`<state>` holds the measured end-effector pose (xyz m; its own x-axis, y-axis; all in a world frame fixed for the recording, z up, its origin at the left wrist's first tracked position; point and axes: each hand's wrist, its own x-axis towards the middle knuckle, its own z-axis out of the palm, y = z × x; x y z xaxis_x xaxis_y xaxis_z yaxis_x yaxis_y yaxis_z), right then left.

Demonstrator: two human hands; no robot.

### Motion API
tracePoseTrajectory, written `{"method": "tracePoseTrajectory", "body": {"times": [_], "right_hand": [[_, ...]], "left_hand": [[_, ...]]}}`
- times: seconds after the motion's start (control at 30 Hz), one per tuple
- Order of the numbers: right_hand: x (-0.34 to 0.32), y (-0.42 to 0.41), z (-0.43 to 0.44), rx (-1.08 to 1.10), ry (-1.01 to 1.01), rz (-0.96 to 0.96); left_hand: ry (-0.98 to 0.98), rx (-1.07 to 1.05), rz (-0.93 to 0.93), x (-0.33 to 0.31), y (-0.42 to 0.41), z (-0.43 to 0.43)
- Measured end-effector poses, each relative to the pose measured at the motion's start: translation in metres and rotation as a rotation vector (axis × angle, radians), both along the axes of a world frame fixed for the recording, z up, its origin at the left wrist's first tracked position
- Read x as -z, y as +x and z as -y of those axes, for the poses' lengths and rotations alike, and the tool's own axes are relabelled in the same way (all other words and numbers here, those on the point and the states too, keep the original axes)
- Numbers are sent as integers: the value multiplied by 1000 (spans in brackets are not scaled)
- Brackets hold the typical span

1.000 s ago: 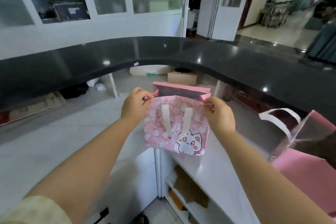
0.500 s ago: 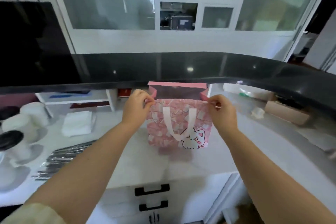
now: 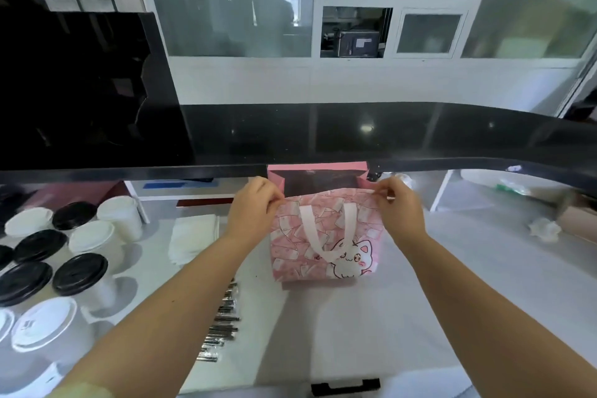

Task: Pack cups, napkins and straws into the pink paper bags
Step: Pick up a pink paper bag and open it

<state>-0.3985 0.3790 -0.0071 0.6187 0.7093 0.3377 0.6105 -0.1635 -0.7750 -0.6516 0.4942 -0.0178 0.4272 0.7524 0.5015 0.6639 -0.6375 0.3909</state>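
Holding the pink paper bag (image 3: 323, 242) open at its mouth, upright on the white counter (image 3: 371, 326).
Left hand (image 3: 255, 207) and right hand (image 3: 399, 207) each pinch a top corner of the near panel. Thin paper, light and easily creased, so the folded rim is the place to grip. Lidded cups (image 3: 80, 255), napkins (image 3: 193, 236) and wrapped straws (image 3: 223, 323) wait to the left; nothing visibly packed yet.

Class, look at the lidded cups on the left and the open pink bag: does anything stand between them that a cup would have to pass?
Yes: the napkins lie on the counter between the cups and the pink bag, and the left hand pinches the bag's near left rim.
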Motion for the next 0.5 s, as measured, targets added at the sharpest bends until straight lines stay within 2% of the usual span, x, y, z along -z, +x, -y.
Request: {"method": "tracePoseTrajectory", "body": {"times": [0.13, 0.23, 0.37, 0.5], "right_hand": [[22, 0, 6, -27, -81, 20], [27, 0, 17, -84, -37, 99], [1, -2, 12, -156, -51, 124], [-36, -9, -7, -212, -110, 294]], "left_hand": [[15, 60, -79, 23, -11, 3], [84, 92, -123, 29, -15, 7], [69, 56, -132, 15, -14, 5], [130, -26, -118, -10, -6, -2]]}}
